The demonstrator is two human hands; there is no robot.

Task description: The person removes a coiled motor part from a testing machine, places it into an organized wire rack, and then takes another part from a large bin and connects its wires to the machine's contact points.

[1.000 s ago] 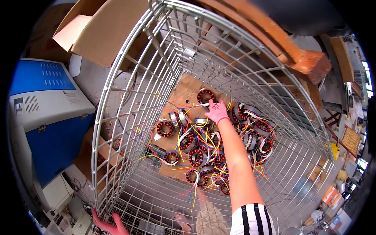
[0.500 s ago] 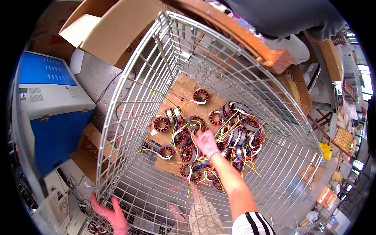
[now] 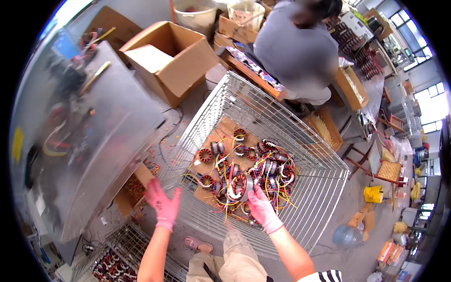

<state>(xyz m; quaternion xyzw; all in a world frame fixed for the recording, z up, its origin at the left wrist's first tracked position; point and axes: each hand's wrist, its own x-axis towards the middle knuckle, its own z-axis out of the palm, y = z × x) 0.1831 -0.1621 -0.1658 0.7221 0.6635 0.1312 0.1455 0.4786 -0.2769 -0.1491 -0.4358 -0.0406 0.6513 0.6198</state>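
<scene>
In a pink glove, my right hand (image 3: 263,210) grips a motor stator (image 3: 247,186) by its outer rim, raised above the others. This ring has a grey metal body, red-and-black windings inside and trailing coloured leads. Below it, several more stators (image 3: 270,167) lie tangled in their red, yellow, blue and white wires on a cardboard sheet (image 3: 203,167) in the wire basket (image 3: 324,188). My left hand (image 3: 162,203), also pink-gloved, hangs with fingers spread and holds nothing. It is just outside the basket's left side, near a cardboard box (image 3: 129,199).
A grey metal workbench (image 3: 112,108) stands on the left. Beyond the basket is an open cardboard box (image 3: 171,61), and a person (image 3: 296,51) sits at the far side. Another wire basket (image 3: 136,242) with stators is at lower left. A yellow container (image 3: 373,194) stands on the right.
My right hand has come up from the pile with a stator in it. My left hand has left the basket's near-left corner and moved up. The view now takes in more of the room.
</scene>
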